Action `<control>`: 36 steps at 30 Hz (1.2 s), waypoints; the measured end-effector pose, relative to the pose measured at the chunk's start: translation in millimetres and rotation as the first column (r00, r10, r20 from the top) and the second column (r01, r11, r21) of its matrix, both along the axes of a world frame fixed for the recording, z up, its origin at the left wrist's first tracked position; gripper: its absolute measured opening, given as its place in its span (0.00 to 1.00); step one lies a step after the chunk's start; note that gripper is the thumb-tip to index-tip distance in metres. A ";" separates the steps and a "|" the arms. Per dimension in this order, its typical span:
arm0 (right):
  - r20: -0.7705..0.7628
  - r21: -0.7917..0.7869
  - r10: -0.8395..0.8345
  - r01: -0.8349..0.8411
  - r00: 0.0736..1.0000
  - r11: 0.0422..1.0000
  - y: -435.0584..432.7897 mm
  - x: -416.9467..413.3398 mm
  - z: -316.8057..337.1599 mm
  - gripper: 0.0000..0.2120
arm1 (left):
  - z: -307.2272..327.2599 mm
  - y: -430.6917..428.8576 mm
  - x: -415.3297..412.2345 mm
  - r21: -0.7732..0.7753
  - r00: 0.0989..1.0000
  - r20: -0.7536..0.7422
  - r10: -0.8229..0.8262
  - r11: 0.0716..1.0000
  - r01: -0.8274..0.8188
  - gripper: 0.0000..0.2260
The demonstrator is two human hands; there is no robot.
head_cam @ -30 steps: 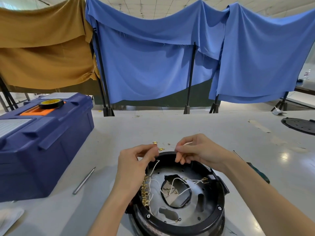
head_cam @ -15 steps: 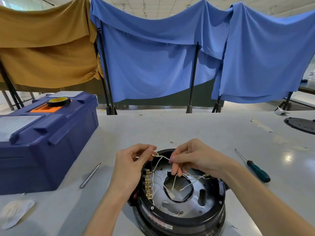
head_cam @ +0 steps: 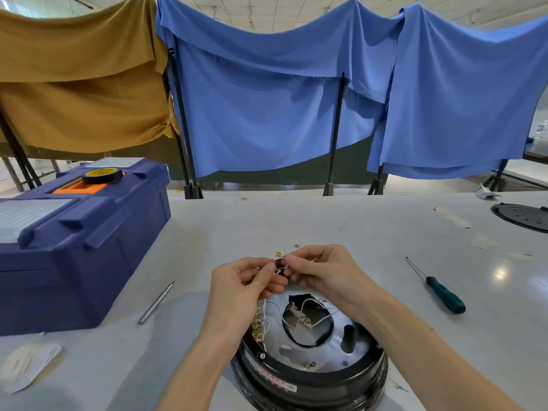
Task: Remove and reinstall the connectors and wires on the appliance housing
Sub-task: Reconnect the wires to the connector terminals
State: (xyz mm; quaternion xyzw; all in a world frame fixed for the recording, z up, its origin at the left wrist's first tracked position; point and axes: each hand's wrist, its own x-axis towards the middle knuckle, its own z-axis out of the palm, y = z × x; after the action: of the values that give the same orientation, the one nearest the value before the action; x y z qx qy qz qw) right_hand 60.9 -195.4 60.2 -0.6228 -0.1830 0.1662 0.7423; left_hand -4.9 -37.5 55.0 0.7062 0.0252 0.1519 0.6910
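Observation:
A round black appliance housing [head_cam: 308, 381] sits upside down at the table's near edge, its silver inner plate [head_cam: 299, 348] exposed. White wires [head_cam: 308, 310] cross the central hole. A row of brass terminals [head_cam: 257, 324] runs along the left inner rim. My left hand [head_cam: 240, 289] and my right hand [head_cam: 323, 271] meet above the housing's far rim. Both pinch a small dark connector [head_cam: 279, 264] with a brass tab and a white wire between their fingertips.
A blue toolbox [head_cam: 74, 241] with a tape roll [head_cam: 101, 175] stands at the left. A metal rod [head_cam: 156, 302] lies beside it. A green-handled screwdriver [head_cam: 439, 289] lies to the right. A black round cover [head_cam: 525, 218] rests far right. White paper [head_cam: 29, 366] lies front left.
The hands have come together and lifted the connector above the housing's far rim. The view has tilted down and shifted, so the housing sits lower in the frame.

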 end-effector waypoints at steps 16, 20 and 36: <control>-0.053 0.019 -0.098 0.099 0.994 0.995 6.5 -4.2 -5.8 0.04 | -4.2 2.2 -1.5 0.254 0.998 0.044 -0.044 0.967 0.031 0.07; -0.075 -0.010 -0.082 0.082 0.994 0.997 2.9 -2.4 -6.6 0.04 | -6.6 4.5 -3.7 0.226 0.997 0.018 -0.073 0.972 0.067 0.07; -0.065 -0.435 -0.008 -0.022 0.998 0.900 21.5 5.8 -0.1 0.01 | -38.4 25.9 -3.5 0.313 0.915 -0.003 0.403 0.869 -0.382 0.06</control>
State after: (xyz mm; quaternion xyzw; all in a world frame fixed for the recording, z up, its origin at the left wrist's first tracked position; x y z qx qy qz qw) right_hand 66.6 -173.9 60.1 -0.7663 -0.1192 0.2258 0.5895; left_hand -8.4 -11.7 16.6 0.7895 0.1680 0.2668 0.5265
